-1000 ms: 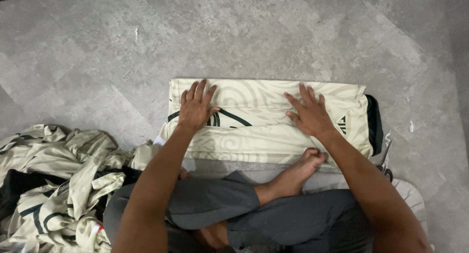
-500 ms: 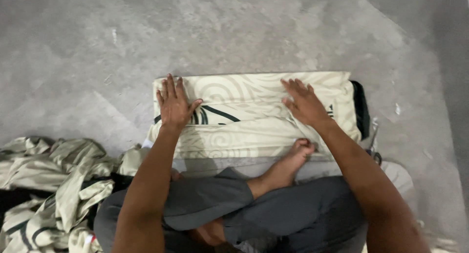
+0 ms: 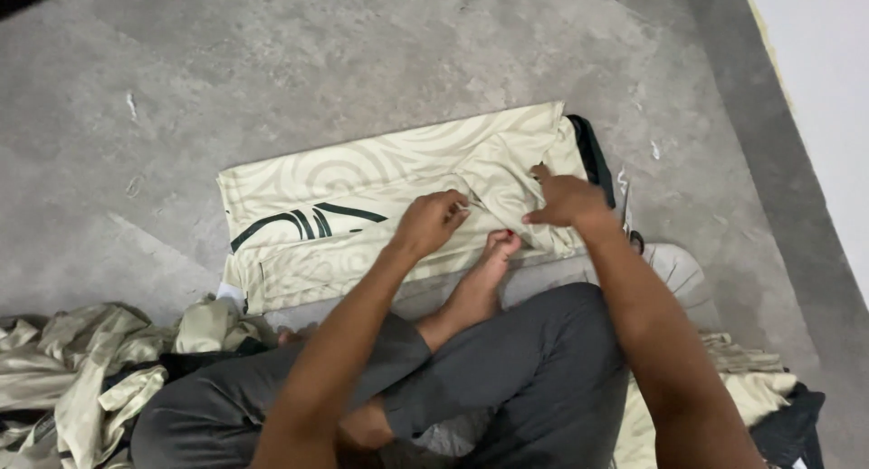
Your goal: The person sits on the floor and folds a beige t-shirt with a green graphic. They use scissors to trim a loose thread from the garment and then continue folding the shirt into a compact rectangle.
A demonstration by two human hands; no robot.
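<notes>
Lying flat on the floor (image 3: 272, 62), the folded cloth (image 3: 362, 211) is running long axis left-right; left hand (image 3: 433, 221) and right hand (image 3: 566, 200) are both pinching its right-hand fold.

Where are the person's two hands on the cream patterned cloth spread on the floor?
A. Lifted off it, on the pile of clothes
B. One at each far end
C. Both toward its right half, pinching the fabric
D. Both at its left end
C: the left hand and the right hand both pinch the cream patterned cloth right of its middle, near the bare foot.
</notes>
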